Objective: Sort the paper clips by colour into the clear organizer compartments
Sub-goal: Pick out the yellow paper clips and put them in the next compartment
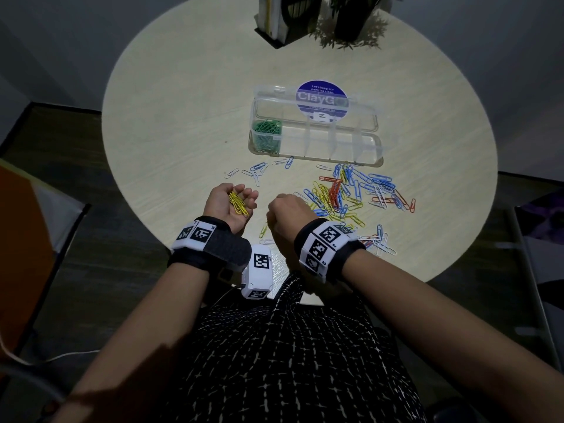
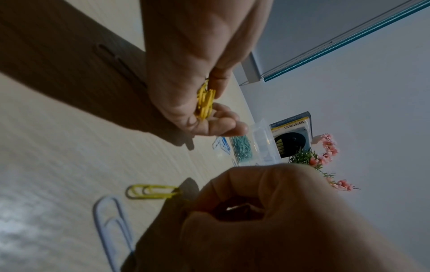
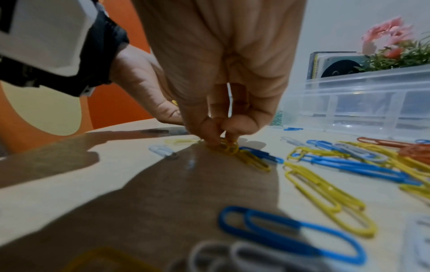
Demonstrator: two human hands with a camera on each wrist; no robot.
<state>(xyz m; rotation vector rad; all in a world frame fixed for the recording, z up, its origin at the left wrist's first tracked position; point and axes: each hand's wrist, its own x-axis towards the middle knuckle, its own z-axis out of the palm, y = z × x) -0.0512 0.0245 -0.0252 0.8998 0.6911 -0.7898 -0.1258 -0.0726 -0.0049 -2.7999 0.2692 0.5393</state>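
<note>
My left hand (image 1: 241, 198) lies palm up near the table's front, its fingers curled round a bunch of yellow paper clips (image 1: 238, 203) (image 2: 206, 103). Just to its right, my right hand (image 1: 285, 209) reaches down to the table and pinches a yellow clip (image 3: 229, 146) at the near-left edge of the mixed pile (image 1: 351, 193) of blue, yellow, red and white clips. The clear organizer (image 1: 370, 138) stands open behind the pile. Its leftmost compartment holds green clips (image 1: 267, 132); the other compartments look empty.
A few blue and white clips (image 1: 259, 170) lie left of the pile. One yellow clip (image 2: 151, 191) and one white clip (image 2: 111, 220) lie near my wrists. A book stand (image 1: 274, 19) and a plant (image 1: 351, 22) sit at the far edge. An orange chair (image 1: 21, 239) stands on the left.
</note>
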